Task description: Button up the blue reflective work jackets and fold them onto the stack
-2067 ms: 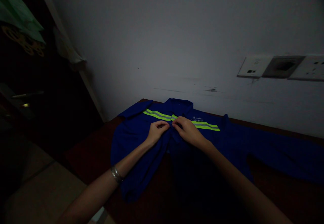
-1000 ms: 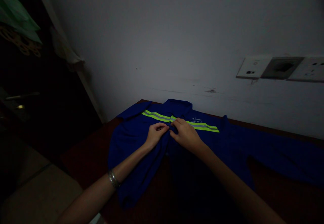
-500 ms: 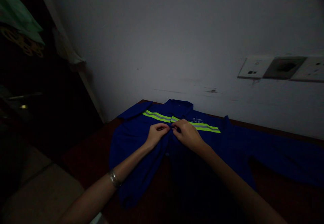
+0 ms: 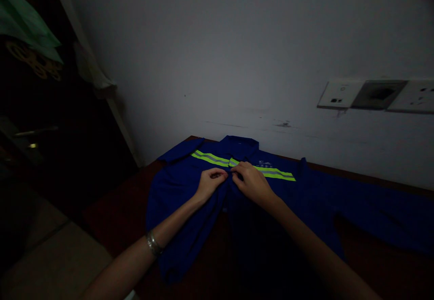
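Note:
A blue work jacket (image 4: 183,178) with yellow-green and grey reflective bands lies spread on a dark red surface, its collar toward the wall. My left hand (image 4: 210,184) pinches the front edge of the jacket just below the band, thumb and forefinger together. Close beside it, my right hand (image 4: 251,181) pinches the other front edge, fingers bent. The fingertips of both hands nearly meet at the middle of the jacket. Whatever small part lies between them, such as a fastening, is too dark and small to make out. One sleeve stretches to the right.
Behind the jacket rises a pale wall (image 4: 217,55) with scuff marks. Wall sockets (image 4: 378,95) are set in it at the right. At the left stands a dark door (image 4: 68,123) with a handle (image 4: 35,131) and a green cloth (image 4: 27,24) hanging high up. Dim light covers the scene.
The whole view has shifted slightly, so the jacket and hands sit a little lower. Both hands keep their pinch at the jacket's front, with barely any movement.

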Tool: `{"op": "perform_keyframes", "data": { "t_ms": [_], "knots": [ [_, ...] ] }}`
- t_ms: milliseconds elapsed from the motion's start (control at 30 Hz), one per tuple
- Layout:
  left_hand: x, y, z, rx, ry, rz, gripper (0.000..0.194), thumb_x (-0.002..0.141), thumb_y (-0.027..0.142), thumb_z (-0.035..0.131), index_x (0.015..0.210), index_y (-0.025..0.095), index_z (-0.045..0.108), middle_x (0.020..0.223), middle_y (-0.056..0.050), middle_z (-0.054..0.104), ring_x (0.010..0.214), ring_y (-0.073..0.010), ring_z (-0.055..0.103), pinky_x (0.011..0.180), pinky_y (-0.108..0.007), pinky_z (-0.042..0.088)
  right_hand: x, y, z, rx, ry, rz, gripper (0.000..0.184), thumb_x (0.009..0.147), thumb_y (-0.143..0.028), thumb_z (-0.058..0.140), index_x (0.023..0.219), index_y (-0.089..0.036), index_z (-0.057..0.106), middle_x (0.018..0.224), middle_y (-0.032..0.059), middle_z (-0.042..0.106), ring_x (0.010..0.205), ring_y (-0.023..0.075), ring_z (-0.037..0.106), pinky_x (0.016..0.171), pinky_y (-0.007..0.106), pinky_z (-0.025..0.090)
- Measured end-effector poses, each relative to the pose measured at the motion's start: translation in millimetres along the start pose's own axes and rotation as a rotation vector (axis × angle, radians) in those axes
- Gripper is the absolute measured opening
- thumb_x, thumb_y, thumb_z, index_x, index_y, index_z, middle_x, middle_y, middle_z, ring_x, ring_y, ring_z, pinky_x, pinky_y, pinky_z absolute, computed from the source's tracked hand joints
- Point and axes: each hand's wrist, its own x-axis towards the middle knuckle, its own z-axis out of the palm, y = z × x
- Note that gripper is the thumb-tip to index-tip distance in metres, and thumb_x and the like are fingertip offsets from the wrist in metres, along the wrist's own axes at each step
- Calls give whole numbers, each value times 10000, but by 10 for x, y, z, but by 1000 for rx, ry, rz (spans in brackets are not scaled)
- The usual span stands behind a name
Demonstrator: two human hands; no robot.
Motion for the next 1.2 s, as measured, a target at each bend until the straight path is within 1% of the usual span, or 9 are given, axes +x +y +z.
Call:
{"op": "perform_keyframes", "data": {
  "t_ms": [333,533,833,967,1200],
  "knots": [
    [16,-11,-10,24,-7,5,150,564,256,700,653,136,685,640,-16,658,598,-128,553,590,-227,417,1,3,12,-17,3,-1,225,852,-211,441,969,-174,629,965,81,613,941,197,534,790,299,412],
    [28,-45,-8,46,-8,6,182,562,296,713,648,139,683,654,-23,664,619,-139,560,619,-242,423,9,24,34,-8,3,-3,221,850,-199,442,969,-173,627,960,85,606,933,189,539,801,294,413],
    [16,-42,0,35,4,-15,167,571,287,712,645,141,686,627,-8,650,585,-121,537,580,-222,399,2,49,62,-2,22,-18,229,858,-214,428,973,-173,622,954,79,609,936,195,536,808,299,416],
    [-4,-25,4,39,-13,-16,175,581,293,708,654,137,681,632,-11,649,582,-121,536,575,-222,396,8,81,66,13,38,-9,232,855,-209,427,971,-170,623,950,76,607,936,190,540,815,293,414],
    [-29,-35,29,47,-62,1,176,592,289,707,670,134,678,673,-26,659,614,-136,558,609,-237,413,30,174,16,53,63,37,229,844,-206,439,960,-161,631,942,81,611,879,180,563,794,288,420]
  ]
}}
